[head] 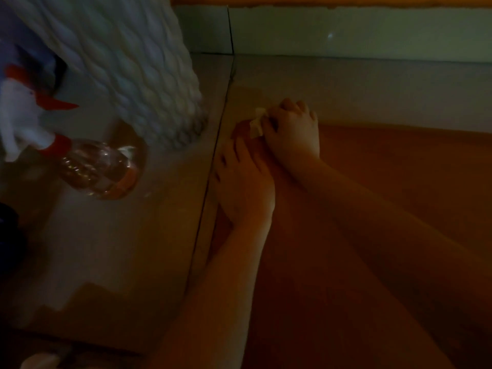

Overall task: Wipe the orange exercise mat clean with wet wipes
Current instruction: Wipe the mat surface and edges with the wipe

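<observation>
The orange exercise mat [399, 161] lies on the floor and fills the picture from the centre out to 3 and 5 o'clock; its left edge runs along a tile joint, and its far corner sits a little above centre. At that corner is a crumpled white wet wipe [256, 124], pressed to the mat. Of the two hands, the right hand [294, 129] grips the wipe with curled fingers, its forearm crossing the mat from 4 o'clock. The left hand [243, 182] sits at 6 o'clock from the wipe, just beside the right one. It lies flat on the mat's left edge, fingers spread and relaxed, grasping nothing.

The tiled floor [119, 249] is glossy and dim. At 9 o'clock on it lies a clear spray bottle [101, 169] with a white and red trigger head. At 11 o'clock stands a white ribbed vessel [138, 62]. A pale skirting [346, 30] runs along 12 to 2 o'clock.
</observation>
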Demonstrator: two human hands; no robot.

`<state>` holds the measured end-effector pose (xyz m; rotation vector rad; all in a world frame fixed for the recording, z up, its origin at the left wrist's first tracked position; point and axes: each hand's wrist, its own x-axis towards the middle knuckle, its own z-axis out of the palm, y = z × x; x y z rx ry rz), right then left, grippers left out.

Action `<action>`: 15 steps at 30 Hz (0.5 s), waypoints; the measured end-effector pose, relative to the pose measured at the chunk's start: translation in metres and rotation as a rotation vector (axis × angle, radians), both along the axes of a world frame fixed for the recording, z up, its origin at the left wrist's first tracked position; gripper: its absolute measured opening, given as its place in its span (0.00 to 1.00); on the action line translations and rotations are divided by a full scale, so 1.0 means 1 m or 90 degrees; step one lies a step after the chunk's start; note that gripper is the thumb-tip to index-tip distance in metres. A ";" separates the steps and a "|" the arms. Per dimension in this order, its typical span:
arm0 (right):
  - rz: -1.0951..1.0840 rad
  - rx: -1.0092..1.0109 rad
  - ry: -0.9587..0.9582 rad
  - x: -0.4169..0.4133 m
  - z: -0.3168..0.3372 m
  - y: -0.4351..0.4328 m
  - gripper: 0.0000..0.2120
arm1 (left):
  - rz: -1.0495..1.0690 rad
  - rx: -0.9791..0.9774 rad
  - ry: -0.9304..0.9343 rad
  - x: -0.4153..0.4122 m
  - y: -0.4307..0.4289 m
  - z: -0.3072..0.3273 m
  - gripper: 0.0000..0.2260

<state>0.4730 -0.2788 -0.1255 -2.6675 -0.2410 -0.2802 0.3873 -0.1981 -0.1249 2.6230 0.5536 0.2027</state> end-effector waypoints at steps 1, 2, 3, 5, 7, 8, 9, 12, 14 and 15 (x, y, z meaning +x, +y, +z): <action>0.005 0.008 -0.003 0.000 0.001 0.000 0.17 | 0.009 0.031 -0.011 -0.001 -0.002 -0.004 0.22; 0.008 0.014 -0.007 0.001 0.001 0.000 0.16 | 0.015 0.034 -0.010 0.000 -0.003 -0.007 0.21; 0.009 0.020 -0.010 0.001 0.000 0.000 0.16 | 0.022 0.031 -0.002 0.000 -0.003 -0.010 0.22; 0.002 0.030 -0.014 -0.001 -0.001 0.000 0.14 | 0.023 0.037 -0.003 -0.001 -0.003 -0.009 0.23; -0.010 0.040 -0.008 -0.002 0.001 0.000 0.12 | 0.013 0.050 -0.022 0.000 -0.003 -0.008 0.24; -0.015 0.042 -0.005 -0.002 0.001 0.001 0.12 | 0.009 0.052 -0.030 0.000 -0.003 -0.009 0.24; -0.019 0.039 0.003 -0.003 0.000 0.001 0.11 | 0.004 0.053 -0.034 0.000 -0.002 -0.010 0.23; -0.024 0.030 0.019 -0.002 -0.001 0.002 0.10 | 0.006 0.059 -0.039 0.000 -0.002 -0.008 0.22; -0.020 0.028 0.023 0.000 -0.002 0.002 0.10 | 0.010 0.067 -0.035 0.001 -0.003 -0.006 0.22; -0.016 0.026 0.027 0.001 -0.002 0.002 0.11 | 0.011 0.073 -0.036 0.001 -0.004 -0.006 0.21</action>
